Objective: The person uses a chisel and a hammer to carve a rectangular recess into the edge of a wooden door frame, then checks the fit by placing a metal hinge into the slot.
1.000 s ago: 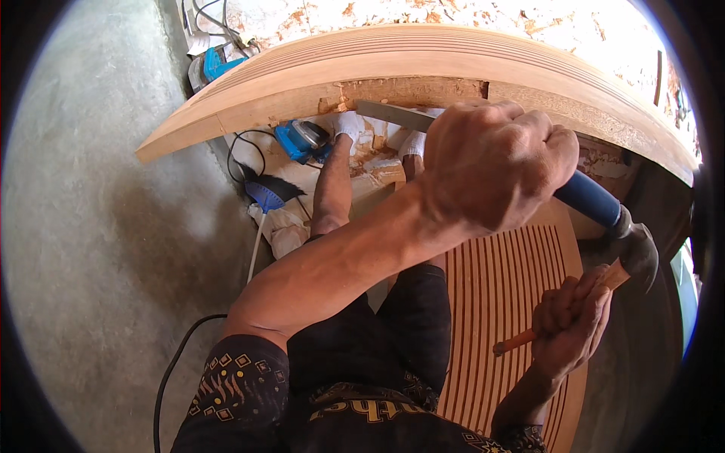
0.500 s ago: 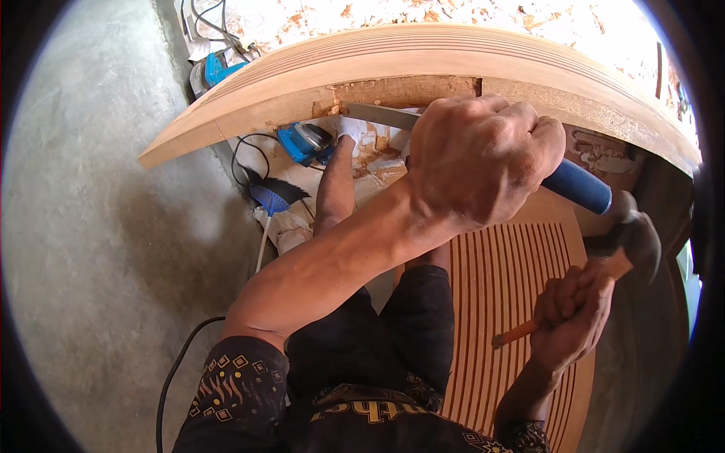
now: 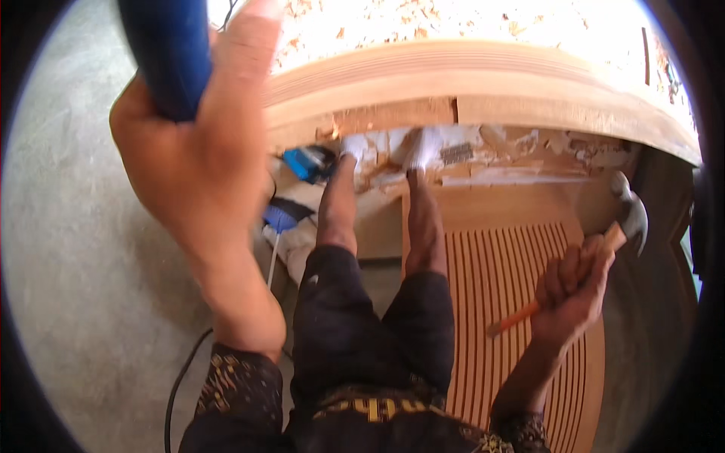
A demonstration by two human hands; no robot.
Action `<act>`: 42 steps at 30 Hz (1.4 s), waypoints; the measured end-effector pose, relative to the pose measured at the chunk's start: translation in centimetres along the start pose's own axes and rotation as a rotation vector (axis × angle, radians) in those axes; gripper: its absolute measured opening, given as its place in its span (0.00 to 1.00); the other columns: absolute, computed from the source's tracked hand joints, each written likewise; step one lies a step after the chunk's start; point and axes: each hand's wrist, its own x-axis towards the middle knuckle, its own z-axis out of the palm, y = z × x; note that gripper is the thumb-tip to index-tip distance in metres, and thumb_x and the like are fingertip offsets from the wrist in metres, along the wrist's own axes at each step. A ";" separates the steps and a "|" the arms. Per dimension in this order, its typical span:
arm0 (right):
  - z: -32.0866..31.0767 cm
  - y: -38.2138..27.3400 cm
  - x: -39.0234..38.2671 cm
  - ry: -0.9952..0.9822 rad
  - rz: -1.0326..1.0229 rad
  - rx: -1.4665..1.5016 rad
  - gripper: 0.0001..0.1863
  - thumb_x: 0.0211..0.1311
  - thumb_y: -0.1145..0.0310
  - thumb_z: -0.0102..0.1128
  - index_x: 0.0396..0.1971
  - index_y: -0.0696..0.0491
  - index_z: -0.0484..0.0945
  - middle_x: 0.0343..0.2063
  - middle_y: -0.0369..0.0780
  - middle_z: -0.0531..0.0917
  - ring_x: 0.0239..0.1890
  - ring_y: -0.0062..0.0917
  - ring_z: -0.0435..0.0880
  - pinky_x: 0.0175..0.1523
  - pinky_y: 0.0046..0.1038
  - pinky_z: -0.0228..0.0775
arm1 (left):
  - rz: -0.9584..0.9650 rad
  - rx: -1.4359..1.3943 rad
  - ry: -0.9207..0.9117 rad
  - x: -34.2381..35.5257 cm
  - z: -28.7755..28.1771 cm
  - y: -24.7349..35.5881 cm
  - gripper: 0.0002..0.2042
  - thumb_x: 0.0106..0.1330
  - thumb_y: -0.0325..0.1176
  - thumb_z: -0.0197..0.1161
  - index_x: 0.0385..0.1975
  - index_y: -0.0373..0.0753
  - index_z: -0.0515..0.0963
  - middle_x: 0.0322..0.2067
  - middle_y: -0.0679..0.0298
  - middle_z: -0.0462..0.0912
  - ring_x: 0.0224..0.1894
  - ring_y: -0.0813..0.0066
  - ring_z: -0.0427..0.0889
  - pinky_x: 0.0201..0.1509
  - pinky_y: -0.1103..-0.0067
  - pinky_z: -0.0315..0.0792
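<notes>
My left hand, blurred at the upper left, is closed round the blue handle of a tool whose blade is not visible. My right hand grips a hammer with an orange-brown handle and metal head, at the right above a grooved curved wooden panel. A long curved board with grooved face spans the upper view, with a chipped recess along its near edge. Neither hand touches that board. My feet in white socks are beneath its edge.
A blue power tool lies by my left foot, with a blue dark-bristled brush below it. A black cable runs over the concrete floor at left. Wood shavings cover the bright surface beyond the board.
My left hand has swung from the board to the upper left, lifting the blue-handled tool away from the recess. My right hand and hammer have risen slightly.
</notes>
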 end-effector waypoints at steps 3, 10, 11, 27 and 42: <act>0.9 1.4 0.1 0.029 0.013 -0.021 0.18 0.83 0.48 0.42 0.40 0.48 0.68 0.17 0.27 0.59 0.12 0.09 0.51 0.14 0.17 0.41 | -0.042 0.269 -0.163 1.3 -2.8 -3.9 0.19 0.63 0.48 0.76 0.24 0.42 0.77 0.18 0.77 0.71 0.21 0.87 0.66 0.25 0.83 0.60; 4.2 2.7 -4.2 0.056 0.031 -0.006 0.18 0.82 0.49 0.43 0.41 0.49 0.69 0.17 0.27 0.60 0.12 0.10 0.54 0.15 0.17 0.44 | 0.243 0.641 -0.435 -4.0 -0.2 -8.2 0.21 0.58 0.51 0.76 0.32 0.36 0.84 0.24 0.54 0.85 0.30 0.54 0.85 0.38 0.63 0.75; 4.9 3.1 -4.8 0.060 0.039 0.007 0.18 0.82 0.49 0.43 0.41 0.49 0.69 0.17 0.27 0.60 0.12 0.10 0.54 0.15 0.17 0.44 | 0.248 0.613 -0.475 -3.7 -0.4 -8.4 0.21 0.60 0.50 0.75 0.31 0.35 0.84 0.24 0.53 0.85 0.31 0.51 0.84 0.39 0.61 0.74; 7.2 10.5 -9.2 0.206 0.162 0.296 0.17 0.81 0.47 0.48 0.39 0.45 0.68 0.18 0.27 0.61 0.14 0.10 0.55 0.17 0.18 0.44 | 0.529 0.357 -0.666 2.6 -1.2 -9.2 0.22 0.52 0.44 0.83 0.36 0.33 0.85 0.29 0.57 0.85 0.31 0.66 0.82 0.39 0.72 0.75; 4.6 13.6 -6.9 0.110 0.238 0.264 0.14 0.79 0.53 0.53 0.36 0.44 0.66 0.18 0.26 0.59 0.13 0.10 0.56 0.15 0.18 0.46 | 0.153 0.360 -0.794 4.7 -1.1 -9.4 0.17 0.67 0.44 0.71 0.35 0.32 0.85 0.24 0.58 0.83 0.27 0.71 0.80 0.36 0.72 0.74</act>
